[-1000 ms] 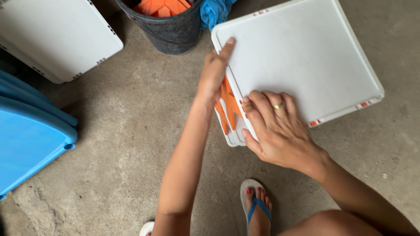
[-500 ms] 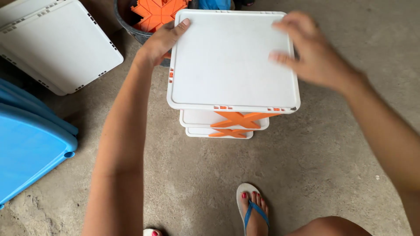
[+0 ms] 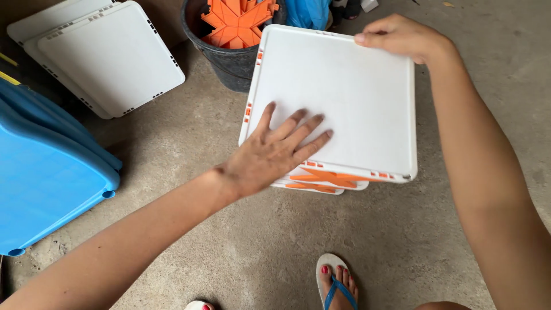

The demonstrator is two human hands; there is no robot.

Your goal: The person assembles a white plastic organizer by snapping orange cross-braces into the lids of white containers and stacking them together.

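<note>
A square white plastic panel (image 3: 350,92) tops a small stack of white panels with orange cross-shaped connectors (image 3: 327,177) between them, standing on the concrete floor. My left hand (image 3: 275,152) lies flat on the panel's near left part, fingers spread. My right hand (image 3: 402,35) holds the panel's far right corner by its edge.
A dark bucket (image 3: 227,60) full of orange connectors (image 3: 236,20) stands just behind the stack. Two more white panels (image 3: 103,54) lie at the far left. A blue plastic piece (image 3: 43,172) sits at the left. My sandalled foot (image 3: 338,284) is near the bottom edge.
My left hand moved from the panel's far left corner down onto its top face, now flat. My right hand shifted to the far right corner. The stack appears further right in view.
</note>
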